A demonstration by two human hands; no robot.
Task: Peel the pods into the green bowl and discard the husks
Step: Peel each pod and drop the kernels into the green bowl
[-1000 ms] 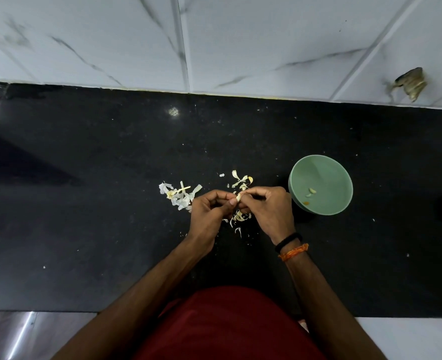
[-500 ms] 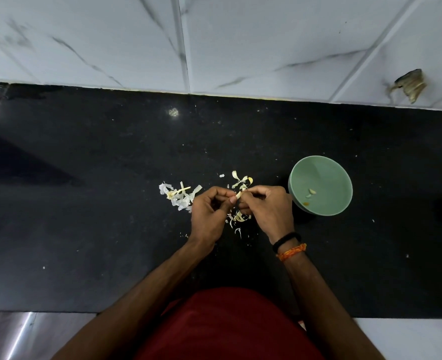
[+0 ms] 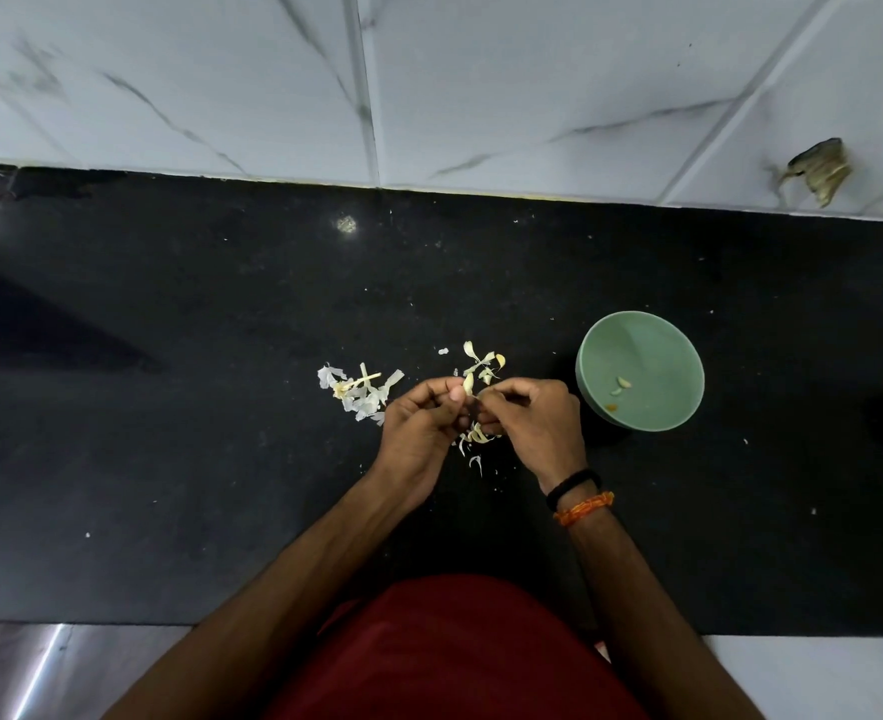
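Husks left of hands; green bowl right, apart.

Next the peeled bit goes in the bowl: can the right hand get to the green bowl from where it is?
Probably yes. The right hand pinches the pod just left of the green bowl, which stands open-topped on the counter with nothing between them.

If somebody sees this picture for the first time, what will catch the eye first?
Probably the two hands, left hand and right hand, meeting at the centre of the black counter and pinching a small pale pod between them. Next, the green bowl just right of them, and the pale husks scattered to their left.
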